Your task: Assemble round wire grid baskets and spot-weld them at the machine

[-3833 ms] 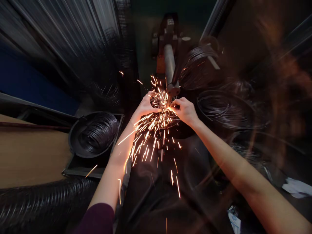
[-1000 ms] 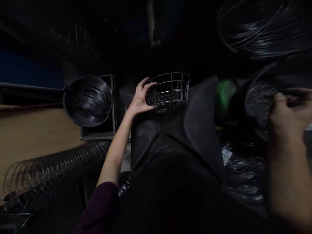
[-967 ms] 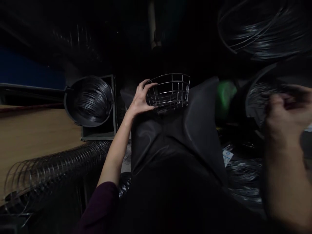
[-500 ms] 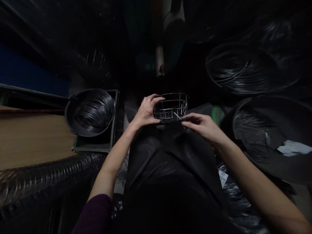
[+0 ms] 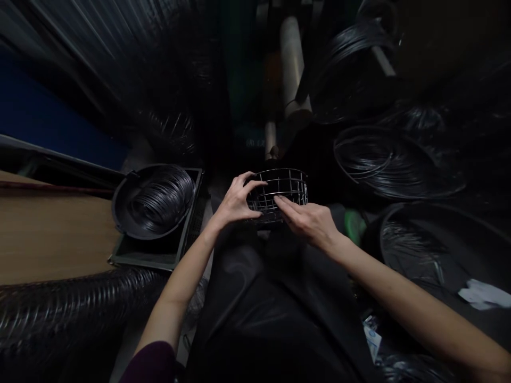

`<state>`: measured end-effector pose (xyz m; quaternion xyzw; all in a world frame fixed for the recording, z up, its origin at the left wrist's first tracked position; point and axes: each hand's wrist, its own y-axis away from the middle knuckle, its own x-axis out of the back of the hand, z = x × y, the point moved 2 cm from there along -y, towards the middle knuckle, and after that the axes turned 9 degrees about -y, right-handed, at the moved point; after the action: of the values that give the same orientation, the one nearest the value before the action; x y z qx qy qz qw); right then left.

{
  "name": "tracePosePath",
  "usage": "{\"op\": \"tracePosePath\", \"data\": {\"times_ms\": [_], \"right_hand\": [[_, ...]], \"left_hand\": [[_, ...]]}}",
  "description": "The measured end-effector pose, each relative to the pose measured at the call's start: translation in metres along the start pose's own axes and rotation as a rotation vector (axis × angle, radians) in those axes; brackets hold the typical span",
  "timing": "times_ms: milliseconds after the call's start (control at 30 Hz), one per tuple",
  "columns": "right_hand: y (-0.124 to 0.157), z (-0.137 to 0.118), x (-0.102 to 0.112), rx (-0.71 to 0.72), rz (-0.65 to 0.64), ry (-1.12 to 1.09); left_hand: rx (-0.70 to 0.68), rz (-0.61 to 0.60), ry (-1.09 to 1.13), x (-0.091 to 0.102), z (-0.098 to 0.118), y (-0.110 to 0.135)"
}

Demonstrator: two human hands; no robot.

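Note:
A small wire basket (image 5: 284, 185) with a curved outline is held in front of me, over the dark cloth on my lap. My left hand (image 5: 235, 202) grips its left end, fingers over the upper wires and thumb on the lower edge. On the near side, my right hand (image 5: 305, 218) reaches across the basket with its fingers pressed together. Those fingertips touch the basket's middle, beside a bright horizontal wire. Whatever they pinch, if anything, is hidden.
At the left, a coil of wire (image 5: 162, 197) sits in a dark bowl on a crate (image 5: 147, 258). Another wire coil (image 5: 371, 159) lies at the right, above a large black tub (image 5: 451, 218) with loose wire pieces and white paper. A metal post (image 5: 293, 58) stands ahead.
My right hand has moved left, from the basket's lower right corner to the middle of its near side. The left hand keeps its grip. The basket has tilted, and the camera view has shifted upward.

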<state>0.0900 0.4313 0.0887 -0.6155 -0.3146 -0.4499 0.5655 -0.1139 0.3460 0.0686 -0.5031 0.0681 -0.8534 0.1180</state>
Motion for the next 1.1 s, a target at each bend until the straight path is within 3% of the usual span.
{"op": "tracePosePath", "data": {"times_ms": [200, 400, 600, 1100], "right_hand": [[-0.007, 0.012, 0.004, 0.111, 0.062, 0.052], [-0.015, 0.026, 0.004, 0.057, -0.096, 0.028], [-0.025, 0.032, 0.006, 0.042, -0.154, 0.05], [-0.039, 0.042, -0.004, -0.022, -0.152, 0.042]], "left_hand": [[-0.019, 0.0, 0.042, 0.002, -0.003, -0.014], [-0.025, 0.024, 0.077, -0.001, -0.007, -0.028], [-0.009, 0.019, 0.104, 0.001, -0.01, -0.038], [-0.056, 0.028, 0.101, 0.007, -0.022, -0.058]]}}
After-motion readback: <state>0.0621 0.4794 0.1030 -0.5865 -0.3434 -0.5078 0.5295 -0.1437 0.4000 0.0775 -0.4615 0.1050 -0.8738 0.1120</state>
